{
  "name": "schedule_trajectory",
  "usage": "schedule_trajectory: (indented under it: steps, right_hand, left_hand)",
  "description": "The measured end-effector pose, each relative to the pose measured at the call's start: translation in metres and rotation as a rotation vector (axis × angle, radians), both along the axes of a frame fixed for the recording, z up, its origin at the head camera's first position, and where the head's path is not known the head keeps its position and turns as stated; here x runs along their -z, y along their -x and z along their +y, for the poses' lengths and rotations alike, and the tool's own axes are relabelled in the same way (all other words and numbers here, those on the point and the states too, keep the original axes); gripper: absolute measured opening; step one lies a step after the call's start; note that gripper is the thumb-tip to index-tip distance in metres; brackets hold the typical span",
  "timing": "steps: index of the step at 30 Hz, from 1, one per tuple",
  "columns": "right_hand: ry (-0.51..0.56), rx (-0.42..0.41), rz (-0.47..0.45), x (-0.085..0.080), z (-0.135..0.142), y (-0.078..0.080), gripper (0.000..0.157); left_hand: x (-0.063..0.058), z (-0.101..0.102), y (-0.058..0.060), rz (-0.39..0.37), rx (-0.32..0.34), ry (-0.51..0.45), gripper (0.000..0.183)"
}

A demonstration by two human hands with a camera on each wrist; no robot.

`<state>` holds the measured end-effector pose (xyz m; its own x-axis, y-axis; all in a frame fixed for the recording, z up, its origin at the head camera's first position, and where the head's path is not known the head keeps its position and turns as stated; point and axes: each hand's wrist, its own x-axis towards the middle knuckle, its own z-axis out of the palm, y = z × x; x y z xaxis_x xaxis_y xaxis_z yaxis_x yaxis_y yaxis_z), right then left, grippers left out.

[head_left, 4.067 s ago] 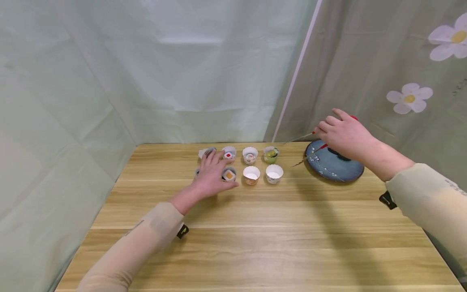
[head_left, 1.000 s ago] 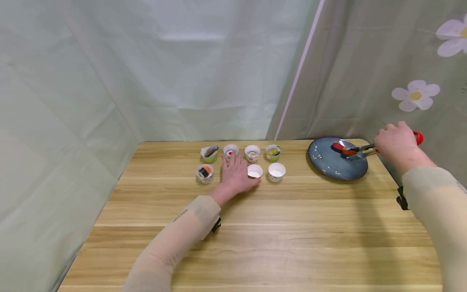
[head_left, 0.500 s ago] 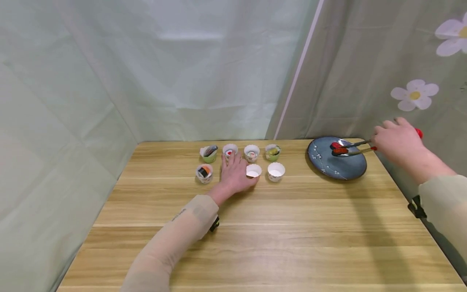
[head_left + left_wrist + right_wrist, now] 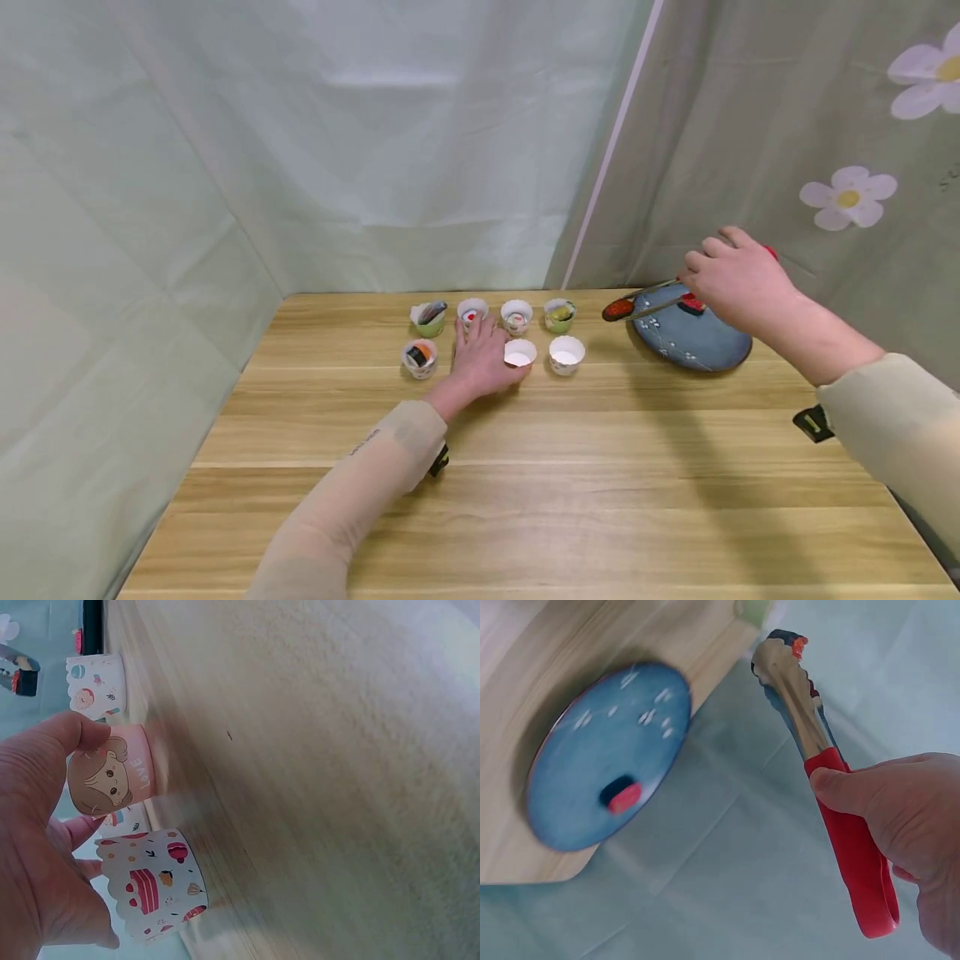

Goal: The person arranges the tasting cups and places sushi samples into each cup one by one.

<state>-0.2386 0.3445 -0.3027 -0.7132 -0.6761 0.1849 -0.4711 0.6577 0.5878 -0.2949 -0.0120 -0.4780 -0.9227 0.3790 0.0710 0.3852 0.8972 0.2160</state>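
Observation:
My left hand [image 4: 482, 362] pinches a pink paper baking cup [image 4: 112, 772] printed with a cartoon girl, thumb at its rim. A white paper cup [image 4: 154, 885] with cake prints sits beneath the palm in the left wrist view. With my right hand [image 4: 738, 279] I grip red-handled tongs [image 4: 847, 832]. Their tips hold a roe-topped sushi piece [image 4: 618, 310] in the air, just left of the blue plate [image 4: 686, 346]. Another red-topped sushi piece [image 4: 624, 795] lies on that plate. A white cup [image 4: 566, 354] stands right of the pink one, nothing visible inside it.
Along the back row stand a green cup [image 4: 429, 321] with a dark piece, two cups with small pieces, and another green cup [image 4: 559, 317]. At front left is a cup [image 4: 419, 358] with an orange and black piece. Curtains [image 4: 420, 167] hang behind the wooden table [image 4: 562, 500].
The left hand moved right, from the left cups to the pink cup. The right hand reached the plate with the tongs, took a roe sushi piece and carried it left off the plate.

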Motion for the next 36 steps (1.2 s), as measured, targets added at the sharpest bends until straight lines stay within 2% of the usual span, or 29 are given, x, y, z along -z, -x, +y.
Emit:
schedule_trajectory:
  steps: [7, 13, 17, 24, 36]
  right_hand:
    - [-0.044, -0.111, 0.023, 0.008, -0.041, 0.004, 0.023]
    - [-0.076, -0.174, 0.05, 0.013, -0.071, 0.009, 0.021]
    - [-0.118, -0.163, 0.045, 0.014, -0.089, 0.013, 0.021]
    - [-0.187, -0.169, 0.052, 0.017, -0.119, 0.02, 0.016]
    - [-0.269, -0.176, 0.049, 0.025, -0.144, 0.029, 0.017]
  left_hand:
    - [0.0, -0.001, 0.002, -0.018, 0.005, -0.019, 0.064]
    - [0.001, 0.0, 0.004, -0.037, -0.02, -0.023, 0.073]
    - [0.0, 0.0, 0.004, -0.041, -0.045, -0.019, 0.077]
    - [0.0, 0.003, 0.005, -0.032, -0.062, -0.031, 0.073]
    - [-0.002, 0.005, 0.006, -0.025, -0.044, -0.036, 0.062]
